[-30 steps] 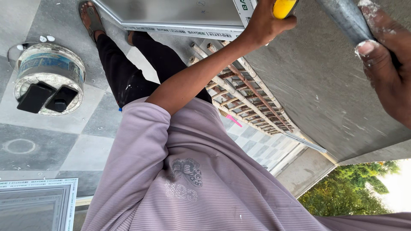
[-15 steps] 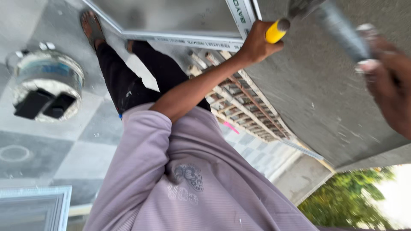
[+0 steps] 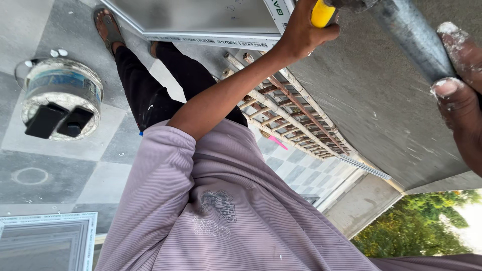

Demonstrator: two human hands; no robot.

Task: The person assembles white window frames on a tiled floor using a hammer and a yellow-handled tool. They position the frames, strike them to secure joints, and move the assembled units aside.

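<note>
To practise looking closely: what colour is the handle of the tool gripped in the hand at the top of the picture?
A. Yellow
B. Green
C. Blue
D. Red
A: the left hand is closed around a yellow handle, just beside the grey pipe.

Building site: raw plaster wall (image 3: 381, 100), paint bucket (image 3: 60, 95), bamboo ladder (image 3: 291, 115).

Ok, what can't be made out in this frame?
- Head view: the tool beyond the yellow handle is cut off by the top edge; the left hand covers its grip.
- The right hand runs off the right edge, so its hold on the grey bar is unclear.
- The bucket contents: hidden under two black objects.
</note>
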